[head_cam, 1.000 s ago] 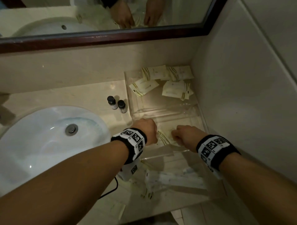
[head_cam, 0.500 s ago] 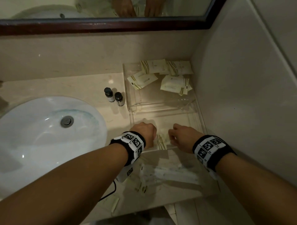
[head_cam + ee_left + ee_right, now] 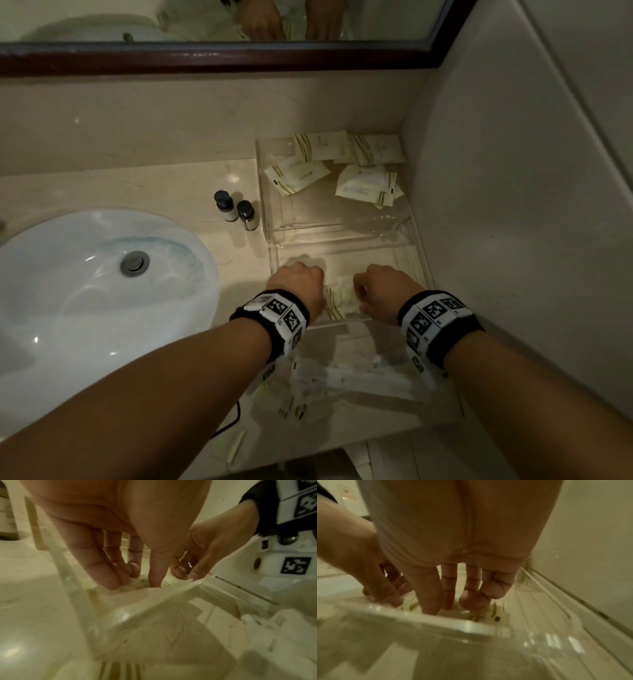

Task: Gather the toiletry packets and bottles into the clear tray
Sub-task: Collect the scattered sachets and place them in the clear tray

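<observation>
Two clear trays stand end to end against the right wall. The far tray (image 3: pixel 270 212) holds several cream packets (image 3: pixel 298 176). In the near tray (image 3: pixel 342 246) lies a striped cream packet (image 3: pixel 339 301). My left hand (image 3: pixel 298 284) and right hand (image 3: pixel 380 291) both reach down into this tray. In the left wrist view the left hand (image 3: pixel 135 582) pinches the crumpled packet (image 3: pixel 137 592), and the right hand (image 3: pixel 187 574) pinches its edge. The right wrist view shows the right hand (image 3: pixel 450 607) on the packet (image 3: pixel 488 614). Two small dark-capped bottles (image 3: pixel 224 205) stand left of the far tray.
A white sink (image 3: pixel 85 291) fills the counter's left side. Under my wrists lie long white packets (image 3: pixel 359 377) beneath clear plastic, near the counter's front edge. A black cable (image 3: pixel 233 418) runs there too. The wall hems in the trays on the right, and a mirror sits above.
Both hands stay in the near tray on the same packet. The head view has shifted a little, and nothing else has visibly moved.
</observation>
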